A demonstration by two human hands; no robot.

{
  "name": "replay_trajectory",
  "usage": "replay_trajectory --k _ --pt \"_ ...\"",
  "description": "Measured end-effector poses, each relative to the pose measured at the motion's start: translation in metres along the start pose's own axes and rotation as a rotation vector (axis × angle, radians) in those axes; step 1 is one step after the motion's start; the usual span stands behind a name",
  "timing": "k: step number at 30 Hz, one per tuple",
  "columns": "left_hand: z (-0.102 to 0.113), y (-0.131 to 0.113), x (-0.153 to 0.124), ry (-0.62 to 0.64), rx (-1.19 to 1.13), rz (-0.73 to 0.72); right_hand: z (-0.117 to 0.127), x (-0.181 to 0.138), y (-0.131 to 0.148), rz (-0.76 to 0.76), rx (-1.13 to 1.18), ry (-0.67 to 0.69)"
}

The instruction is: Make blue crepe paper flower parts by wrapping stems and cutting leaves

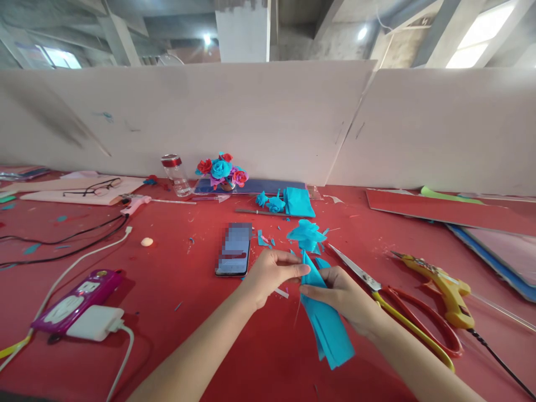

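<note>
Between my two hands is a folded strip of blue paper, its layered lower end hanging toward me. My left hand pinches the narrow upper tip of the strip between thumb and fingers. Closed around the strip's right side, my right hand presses its thumb on the front. Just beyond my fingertips is a blue paper flower; whether it touches the strip I cannot tell. Scissors with red and yellow handles lie right of my right hand. A phone lies left of my left hand.
A yellow glue gun rests at the right, its cord trailing. Farther back stand a paper bouquet and a bottle, near folded blue paper. A purple power strip with cables lies left. A pale partition borders the red table.
</note>
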State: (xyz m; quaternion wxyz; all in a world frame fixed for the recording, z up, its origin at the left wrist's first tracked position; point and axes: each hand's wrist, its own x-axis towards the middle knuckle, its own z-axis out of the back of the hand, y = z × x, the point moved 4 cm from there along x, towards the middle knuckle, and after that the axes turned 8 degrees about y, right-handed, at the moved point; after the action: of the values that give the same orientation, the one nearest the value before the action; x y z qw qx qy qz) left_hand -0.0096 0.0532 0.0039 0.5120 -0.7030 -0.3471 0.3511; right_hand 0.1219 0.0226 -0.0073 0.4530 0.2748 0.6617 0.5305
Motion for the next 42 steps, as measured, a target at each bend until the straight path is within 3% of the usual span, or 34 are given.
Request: replay_trajectory --k 13,22,30,36,42 --pt "0.006 0.009 -0.001 -0.188 0.013 0.017 -0.003 0.003 -0.002 0.039 -0.058 -0.056" --pt "0.005 0.000 0.001 0.037 0.052 0.039 0.000 0.002 -0.002 0.048 0.128 0.022" --pt "0.008 0.000 0.000 -0.053 0.094 0.024 -0.004 0.001 0.000 0.006 0.121 0.035" --pt "0.007 0.001 -0.002 -0.133 0.151 0.040 0.000 0.003 -0.004 -0.003 -0.034 -0.024" --pt "0.005 0.001 0.000 -0.107 0.154 0.000 0.001 0.002 -0.001 0.040 0.041 -0.014"
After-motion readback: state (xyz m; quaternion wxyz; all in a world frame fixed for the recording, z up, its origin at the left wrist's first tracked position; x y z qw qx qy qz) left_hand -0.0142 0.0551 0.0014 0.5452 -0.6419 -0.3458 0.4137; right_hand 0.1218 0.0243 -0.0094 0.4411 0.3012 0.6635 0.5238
